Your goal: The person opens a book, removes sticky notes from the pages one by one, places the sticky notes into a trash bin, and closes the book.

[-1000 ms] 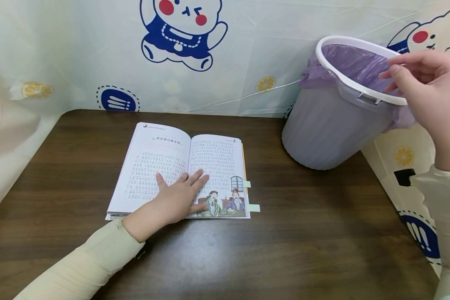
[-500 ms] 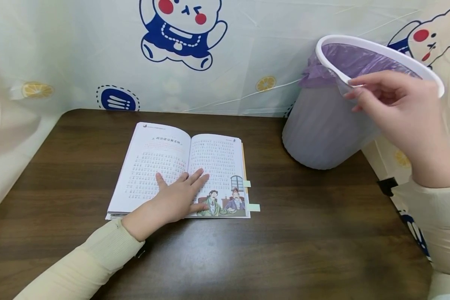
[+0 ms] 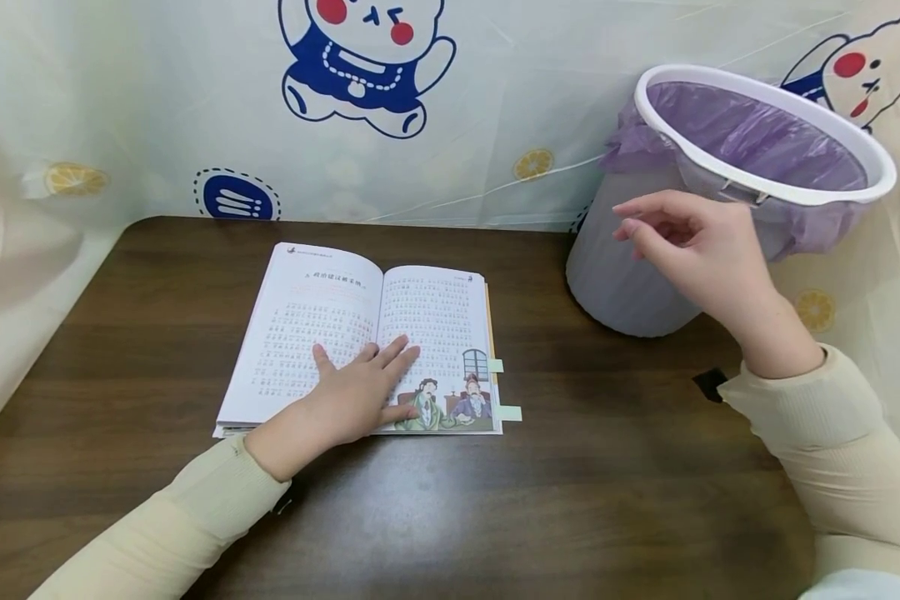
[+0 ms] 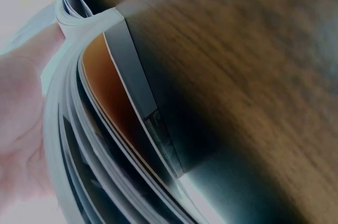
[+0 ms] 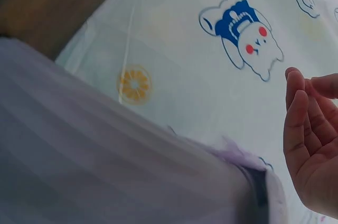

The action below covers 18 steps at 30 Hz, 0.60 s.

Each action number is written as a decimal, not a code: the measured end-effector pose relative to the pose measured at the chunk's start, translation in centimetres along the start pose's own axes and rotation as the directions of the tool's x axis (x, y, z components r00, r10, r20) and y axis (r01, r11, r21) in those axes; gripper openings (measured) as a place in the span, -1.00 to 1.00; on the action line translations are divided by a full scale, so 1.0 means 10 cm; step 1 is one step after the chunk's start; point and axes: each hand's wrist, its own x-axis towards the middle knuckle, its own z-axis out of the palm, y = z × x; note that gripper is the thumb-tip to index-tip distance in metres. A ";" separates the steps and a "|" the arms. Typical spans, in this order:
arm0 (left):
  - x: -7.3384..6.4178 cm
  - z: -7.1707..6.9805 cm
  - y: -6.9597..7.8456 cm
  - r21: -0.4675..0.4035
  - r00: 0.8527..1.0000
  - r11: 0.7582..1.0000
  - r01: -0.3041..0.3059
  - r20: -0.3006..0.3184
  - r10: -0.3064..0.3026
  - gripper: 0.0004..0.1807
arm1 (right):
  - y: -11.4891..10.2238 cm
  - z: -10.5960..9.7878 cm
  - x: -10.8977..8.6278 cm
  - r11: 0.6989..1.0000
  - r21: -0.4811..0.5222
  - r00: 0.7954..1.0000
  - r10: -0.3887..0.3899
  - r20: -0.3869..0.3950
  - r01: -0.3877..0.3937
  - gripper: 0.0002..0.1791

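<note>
An open book [image 3: 438, 308] with printed text and a drawing of two figures lies on the brown table. My left hand [image 3: 345, 404] rests across its inner margin with fingers spread, pressing the pages down. In the left wrist view, the curved page edges [image 4: 66, 129] and part of the left hand [image 4: 21, 113] show up close. My right hand [image 3: 708, 254] hovers in front of the grey trash bin [image 3: 622, 275], apart from the book. Its fingers are loosely bent with nothing visible between them, as the right wrist view of that hand [image 5: 317, 145] also shows.
The bin, tilted at the table's right rear, has a white rim [image 3: 817, 196] and a purple liner bag [image 3: 757, 137]. Two pale green tabs stick out from the book's right edge. A patterned curtain [image 3: 495, 100] hangs behind the wooden table [image 3: 555, 500].
My right hand has moved left and down, from over the bin's rim to in front of its side. The left hand and the book have stayed in place.
</note>
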 end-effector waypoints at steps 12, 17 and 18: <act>-0.01 -0.02 -0.02 -0.018 1.000 1.000 0.005 -0.001 -0.005 -0.06 | 0.17 0.49 -0.05 0.990 0.117 0.985 0.059 0.164 -0.078 -0.82; -0.02 -0.02 -0.01 -0.016 1.000 1.000 0.004 -0.001 -0.004 -0.06 | 0.24 0.70 -0.09 0.970 0.172 0.952 0.118 0.281 -0.171 -0.81; -0.01 -0.02 -0.01 -0.015 1.000 1.000 0.000 -0.002 0.000 -0.06 | 0.25 0.74 -0.11 0.964 0.176 0.940 0.136 0.312 -0.198 -0.81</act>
